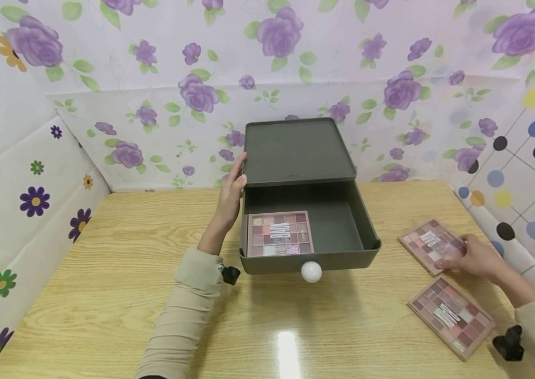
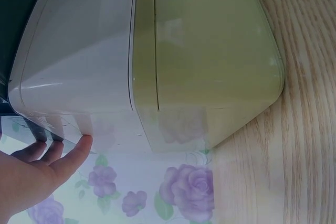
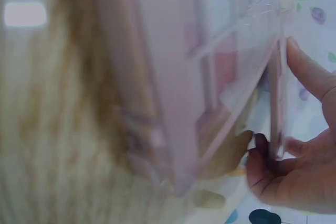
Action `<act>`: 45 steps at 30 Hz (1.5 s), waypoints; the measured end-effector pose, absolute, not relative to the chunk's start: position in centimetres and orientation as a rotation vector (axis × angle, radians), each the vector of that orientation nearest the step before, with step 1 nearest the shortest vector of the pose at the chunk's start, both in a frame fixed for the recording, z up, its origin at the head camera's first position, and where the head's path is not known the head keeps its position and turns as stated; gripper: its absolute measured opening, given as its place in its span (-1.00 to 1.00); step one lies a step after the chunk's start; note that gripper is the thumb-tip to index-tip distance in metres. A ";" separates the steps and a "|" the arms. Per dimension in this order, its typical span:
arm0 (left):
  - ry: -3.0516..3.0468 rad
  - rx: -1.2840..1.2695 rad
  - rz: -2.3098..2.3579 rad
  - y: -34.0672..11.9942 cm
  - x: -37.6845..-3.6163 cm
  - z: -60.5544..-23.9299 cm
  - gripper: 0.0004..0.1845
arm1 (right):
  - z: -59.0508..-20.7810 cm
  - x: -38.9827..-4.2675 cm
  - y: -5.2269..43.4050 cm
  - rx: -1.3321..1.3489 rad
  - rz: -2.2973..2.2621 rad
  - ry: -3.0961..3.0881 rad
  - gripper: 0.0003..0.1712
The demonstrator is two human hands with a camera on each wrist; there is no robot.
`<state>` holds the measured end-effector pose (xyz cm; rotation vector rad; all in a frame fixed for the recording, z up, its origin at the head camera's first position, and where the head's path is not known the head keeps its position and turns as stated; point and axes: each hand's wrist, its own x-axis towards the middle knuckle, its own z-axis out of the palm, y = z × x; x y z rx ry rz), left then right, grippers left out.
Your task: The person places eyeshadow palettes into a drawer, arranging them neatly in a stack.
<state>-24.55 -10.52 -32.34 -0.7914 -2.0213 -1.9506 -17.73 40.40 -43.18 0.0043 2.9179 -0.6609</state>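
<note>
A dark grey box stands mid-table with its drawer pulled out. An eyeshadow palette with a clear printed cover lies in the drawer's left part. My left hand touches the box's upper left side; in the left wrist view, the left hand's fingertips rest on that side wall. On the right, my right hand pinches a second eyeshadow palette by its edge, thumb and fingers on opposite faces in the right wrist view. A third palette lies just nearer, at an angle.
A round white knob sticks out from the drawer front. The wood-grain table ends at a flower-printed sheet behind the box. Patterned sheets also flank the table left and right. Black wrist cameras sit on both forearms.
</note>
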 end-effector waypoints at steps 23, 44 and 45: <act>-2.009 -0.813 -1.984 -10.5 -24.7 -32.5 -0.27 | -45.7 -18.7 45.5 0.258 -1.821 2.473 -0.22; -1.985 -0.798 -1.997 -11.0 -26.9 -34.7 -0.28 | -48.2 -20.6 47.2 0.443 -2.498 2.124 -0.08; -1.984 -0.795 -1.992 -11.0 -27.0 -34.8 -0.28 | -48.2 -20.7 47.2 0.444 -2.503 2.124 -0.07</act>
